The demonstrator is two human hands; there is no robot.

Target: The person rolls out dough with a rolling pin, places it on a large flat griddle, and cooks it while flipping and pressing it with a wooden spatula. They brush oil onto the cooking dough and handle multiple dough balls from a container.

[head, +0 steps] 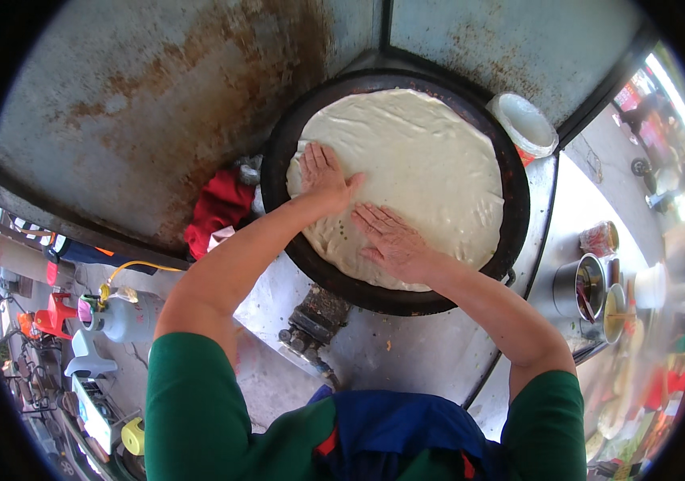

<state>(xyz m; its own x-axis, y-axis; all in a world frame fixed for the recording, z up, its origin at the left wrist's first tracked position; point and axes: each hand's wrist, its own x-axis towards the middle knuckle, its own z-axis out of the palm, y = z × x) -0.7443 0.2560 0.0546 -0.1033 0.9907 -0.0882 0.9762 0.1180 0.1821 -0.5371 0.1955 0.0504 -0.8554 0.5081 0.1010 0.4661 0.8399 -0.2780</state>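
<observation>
A broad round sheet of pale dough (420, 156) covers most of a dark round griddle pan (514, 240). Small folds run along the dough's edge, and green flecks show near its lower left. My left hand (323, 177) lies flat on the dough's left side, thumb spread away from the fingers. Lower and nearer the middle, my right hand (393, 243) presses palm down on the same sheet, its fingers pointing up and left. Neither hand grips anything.
Rusty metal panels (186, 90) rise behind and left of the pan. A plastic-lined bucket (526, 126) stands at its right. Below sits a gas burner valve (306, 327). A red cloth (219, 207) lies left. Steel pots (580, 285) are far right, a gas cylinder (132, 315) far left.
</observation>
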